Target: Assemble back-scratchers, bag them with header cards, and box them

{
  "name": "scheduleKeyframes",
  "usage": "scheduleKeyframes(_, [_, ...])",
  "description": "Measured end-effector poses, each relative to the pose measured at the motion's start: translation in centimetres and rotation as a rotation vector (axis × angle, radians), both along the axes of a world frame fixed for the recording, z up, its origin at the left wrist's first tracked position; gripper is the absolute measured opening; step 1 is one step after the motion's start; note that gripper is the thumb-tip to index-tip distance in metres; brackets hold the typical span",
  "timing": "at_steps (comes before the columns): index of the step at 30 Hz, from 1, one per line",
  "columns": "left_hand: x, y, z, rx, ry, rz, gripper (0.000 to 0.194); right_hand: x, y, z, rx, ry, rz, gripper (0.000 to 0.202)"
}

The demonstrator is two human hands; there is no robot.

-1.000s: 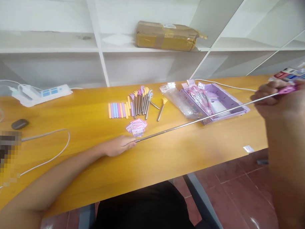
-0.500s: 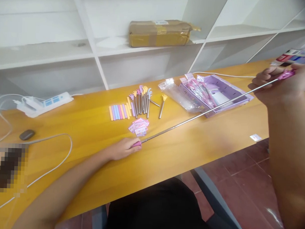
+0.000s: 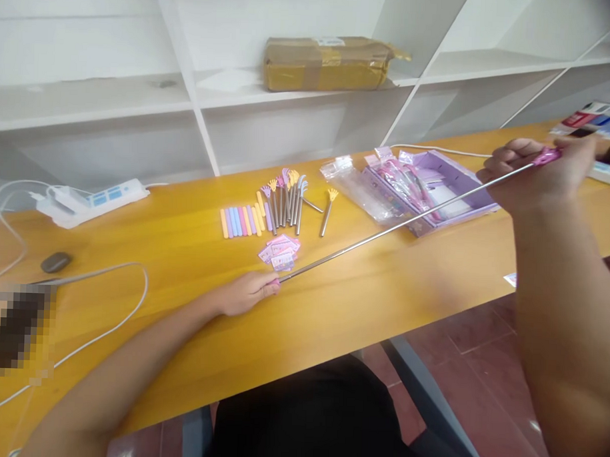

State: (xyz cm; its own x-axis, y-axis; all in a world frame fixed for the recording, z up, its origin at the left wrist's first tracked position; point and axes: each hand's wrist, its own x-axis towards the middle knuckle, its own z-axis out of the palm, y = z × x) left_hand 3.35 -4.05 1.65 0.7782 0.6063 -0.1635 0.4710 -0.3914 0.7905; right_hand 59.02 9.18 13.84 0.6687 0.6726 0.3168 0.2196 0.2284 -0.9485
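Observation:
A telescopic back scratcher (image 3: 369, 240) stretches long and silvery across the view, its rod slanting up to the right. My left hand (image 3: 247, 292) is closed around its pink handle end, low over the table. My right hand (image 3: 542, 171) grips the pink head at the other end, raised above the table's right part. Behind the rod lie several short back scratchers (image 3: 289, 198) with coloured hand-shaped heads and metal rods. One yellow-headed scratcher (image 3: 329, 213) lies apart. Beside them is a row of pastel handle sleeves (image 3: 241, 221), and small printed cards (image 3: 283, 250) are piled in front.
A purple box (image 3: 465, 217) with packaged pink items stands at the back right, clear plastic bags (image 3: 359, 190) beside it. A power strip (image 3: 93, 202), a dark small case (image 3: 56, 262) and white cables lie left. A taped cardboard box (image 3: 328, 64) sits on the shelf.
My right hand has moved left and slightly down with the scratcher's head, and the extended rod looks shorter. My left hand stays at the handle, now covering more of it.

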Motion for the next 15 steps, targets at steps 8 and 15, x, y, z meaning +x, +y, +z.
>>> scheduleKeyframes(8, [-0.3,0.3,0.0,-0.04,-0.092,0.032,0.045,-13.0,1.5,-3.2,-0.109,0.54,0.367,0.081])
scheduleKeyframes(15, [-0.7,0.1,-0.7,-0.143,-0.182,0.162,0.045,-29.5,-5.0,-11.0,-0.158,0.23,0.927,0.087])
